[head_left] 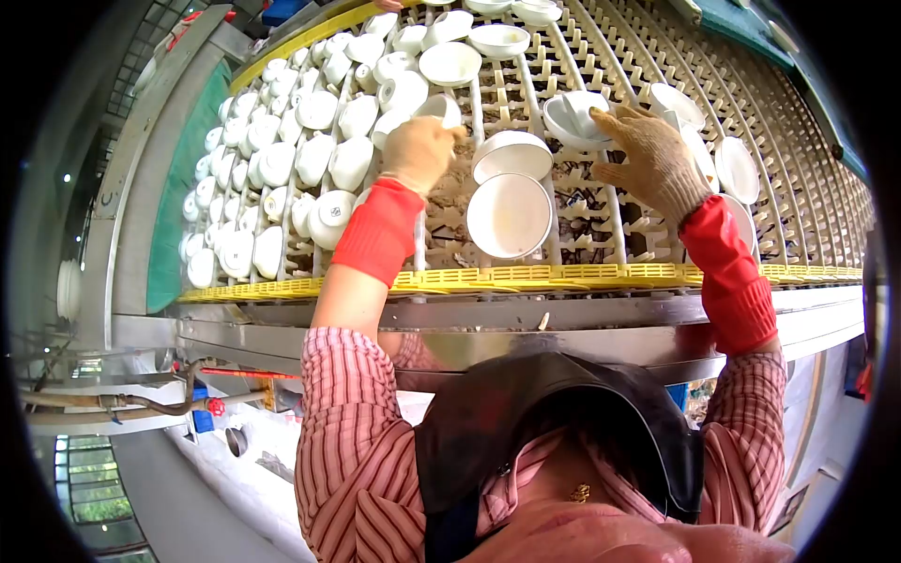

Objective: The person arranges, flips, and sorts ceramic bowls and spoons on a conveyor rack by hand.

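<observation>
Two gloved hands: your left hand (pixel 419 150) pinches a cup (pixel 439 109) at 11 o'clock; your right hand (pixel 651 161) grips a bowl (pixel 574 119) at 1 o'clock. Seat each squarely between rack (pixel 526 275) pegs.

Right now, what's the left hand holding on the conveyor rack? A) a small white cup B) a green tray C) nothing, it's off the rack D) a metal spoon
A: the gloved left hand is closed around a small white cup over the pegged conveyor rack, next to rows of white cups, while the right hand rests by a white bowl.
</observation>
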`<state>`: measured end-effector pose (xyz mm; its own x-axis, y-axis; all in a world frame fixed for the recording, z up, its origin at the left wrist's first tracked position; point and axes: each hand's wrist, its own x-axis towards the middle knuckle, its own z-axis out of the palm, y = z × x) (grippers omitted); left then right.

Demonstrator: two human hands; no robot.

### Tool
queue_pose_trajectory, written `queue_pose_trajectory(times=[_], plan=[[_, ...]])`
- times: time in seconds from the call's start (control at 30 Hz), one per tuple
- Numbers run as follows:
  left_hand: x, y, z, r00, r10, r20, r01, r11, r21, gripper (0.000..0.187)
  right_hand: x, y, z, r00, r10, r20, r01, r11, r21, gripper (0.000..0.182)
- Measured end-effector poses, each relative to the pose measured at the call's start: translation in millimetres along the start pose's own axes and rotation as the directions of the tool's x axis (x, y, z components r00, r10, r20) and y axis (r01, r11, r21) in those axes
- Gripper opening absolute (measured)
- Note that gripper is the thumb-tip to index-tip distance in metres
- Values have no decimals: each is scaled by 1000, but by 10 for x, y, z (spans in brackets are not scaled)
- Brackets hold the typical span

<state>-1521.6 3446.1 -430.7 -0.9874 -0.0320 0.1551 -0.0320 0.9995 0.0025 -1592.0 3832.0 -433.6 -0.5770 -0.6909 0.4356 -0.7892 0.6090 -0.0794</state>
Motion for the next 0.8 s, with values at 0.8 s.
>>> queue_pose_trajectory(times=[0.8], plan=[[1105,-470,119,908,-407,-98,418,874,246,78,50,95,768,999,45,-3,-44,980,195,40]])
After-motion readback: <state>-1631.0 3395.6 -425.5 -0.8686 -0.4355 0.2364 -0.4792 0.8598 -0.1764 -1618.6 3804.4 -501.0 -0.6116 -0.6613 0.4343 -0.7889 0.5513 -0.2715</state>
